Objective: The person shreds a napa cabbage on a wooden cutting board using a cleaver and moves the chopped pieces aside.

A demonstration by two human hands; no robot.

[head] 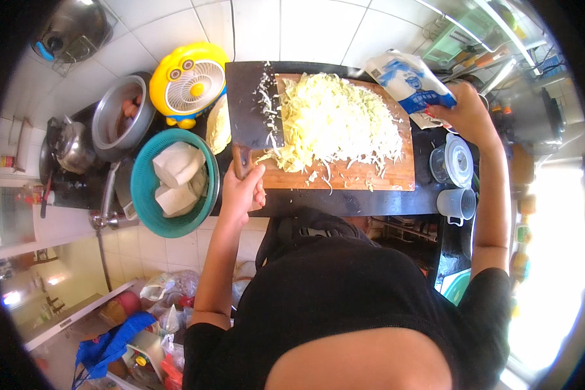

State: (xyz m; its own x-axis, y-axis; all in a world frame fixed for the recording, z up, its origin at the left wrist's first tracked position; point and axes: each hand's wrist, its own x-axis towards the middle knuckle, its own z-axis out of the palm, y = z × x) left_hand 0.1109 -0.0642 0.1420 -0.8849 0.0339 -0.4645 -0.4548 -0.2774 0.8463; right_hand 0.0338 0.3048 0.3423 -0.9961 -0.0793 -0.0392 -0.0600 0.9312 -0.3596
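My left hand (244,190) grips the wooden handle of a cleaver (254,109). Its broad dark blade lies over the left end of a wooden cutting board (390,178), with pale shreds stuck along the blade. A large heap of shredded cabbage (339,122) covers much of the board. To the right, my right hand (460,112) holds a white and blue printed bag (412,85) by its lower end, tilted above the board's right back corner. A piece of cabbage (219,126) rests left of the blade.
A teal basket with pale blocks (141,195), a yellow fan (190,83), a metal pot (102,131) and a kettle (76,151) stand at left. A lidded plastic container (452,161) and a measuring jug (457,204) stand at right. Wall tiles rise behind the counter.
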